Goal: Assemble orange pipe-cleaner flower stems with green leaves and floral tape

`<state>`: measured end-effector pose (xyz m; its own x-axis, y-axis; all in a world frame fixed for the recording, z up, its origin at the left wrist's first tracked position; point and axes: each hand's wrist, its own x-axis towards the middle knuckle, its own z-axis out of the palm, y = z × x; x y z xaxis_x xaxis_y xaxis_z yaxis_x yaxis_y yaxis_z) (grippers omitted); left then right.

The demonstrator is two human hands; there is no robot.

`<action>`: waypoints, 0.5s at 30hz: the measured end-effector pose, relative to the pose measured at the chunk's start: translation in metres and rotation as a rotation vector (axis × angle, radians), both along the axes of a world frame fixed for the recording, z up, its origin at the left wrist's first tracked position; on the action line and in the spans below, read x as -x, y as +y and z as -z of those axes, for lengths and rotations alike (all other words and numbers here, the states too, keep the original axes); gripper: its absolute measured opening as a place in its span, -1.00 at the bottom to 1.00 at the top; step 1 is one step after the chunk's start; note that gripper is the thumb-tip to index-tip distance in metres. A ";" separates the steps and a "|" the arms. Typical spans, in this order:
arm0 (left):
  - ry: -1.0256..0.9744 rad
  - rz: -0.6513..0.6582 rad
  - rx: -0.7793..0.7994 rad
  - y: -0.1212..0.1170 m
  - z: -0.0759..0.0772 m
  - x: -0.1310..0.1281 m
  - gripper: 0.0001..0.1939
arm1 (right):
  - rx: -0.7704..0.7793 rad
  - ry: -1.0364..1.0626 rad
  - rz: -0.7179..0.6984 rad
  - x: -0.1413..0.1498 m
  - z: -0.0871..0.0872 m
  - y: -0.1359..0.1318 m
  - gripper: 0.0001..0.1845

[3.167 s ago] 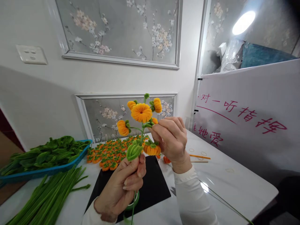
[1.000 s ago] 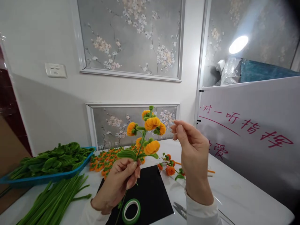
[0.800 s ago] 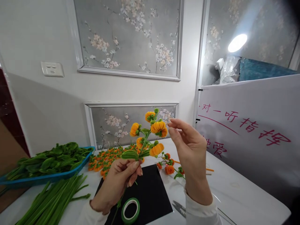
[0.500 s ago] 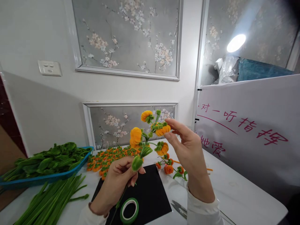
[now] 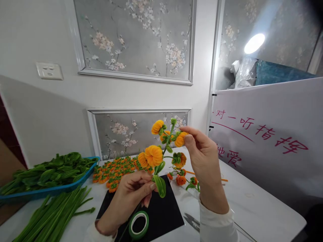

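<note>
My left hand (image 5: 131, 198) is closed on the green stem of a pipe-cleaner flower branch (image 5: 161, 148), held upright above the table. The branch carries several fuzzy orange blooms and green leaves. My right hand (image 5: 202, 158) is raised beside it, thumb and forefinger pinching one orange bloom (image 5: 180, 139) near the top. A green leaf (image 5: 160, 185) hangs just past my left fingertips.
Below lie a black mat (image 5: 164, 208), a green tape roll (image 5: 138, 224) and scissors (image 5: 191, 222). A second small orange sprig (image 5: 183, 179) and a pile of orange flowers (image 5: 113, 169) lie behind. Green stems (image 5: 55, 215) and a blue tray of leaves (image 5: 47, 169) are at left. A white board (image 5: 264, 141) stands right.
My left hand has turned the branch, so the blooms face differently. My right hand, apart from the flowers a second ago, has closed its thumb and forefinger on a top bloom.
</note>
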<state>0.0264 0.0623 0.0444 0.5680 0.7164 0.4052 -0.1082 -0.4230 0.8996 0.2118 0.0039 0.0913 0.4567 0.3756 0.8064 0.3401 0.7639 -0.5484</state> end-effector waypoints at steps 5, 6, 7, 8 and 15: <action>-0.070 -0.032 0.063 0.002 0.003 0.000 -0.81 | 0.012 -0.015 -0.029 -0.001 0.000 0.000 -0.76; -0.082 -0.043 0.080 0.002 0.004 0.000 -0.81 | 0.010 -0.017 -0.034 -0.001 0.001 0.001 -0.75; -0.090 -0.050 0.094 0.003 0.004 0.000 -0.81 | 0.007 -0.016 -0.035 -0.002 0.001 0.001 -0.73; -0.096 -0.052 0.107 0.002 0.004 -0.001 -0.80 | 0.005 -0.014 -0.034 -0.002 0.001 0.002 -0.71; -0.340 -0.166 0.220 0.002 -0.011 0.005 -0.80 | -0.016 0.046 0.039 -0.006 0.004 0.003 -0.68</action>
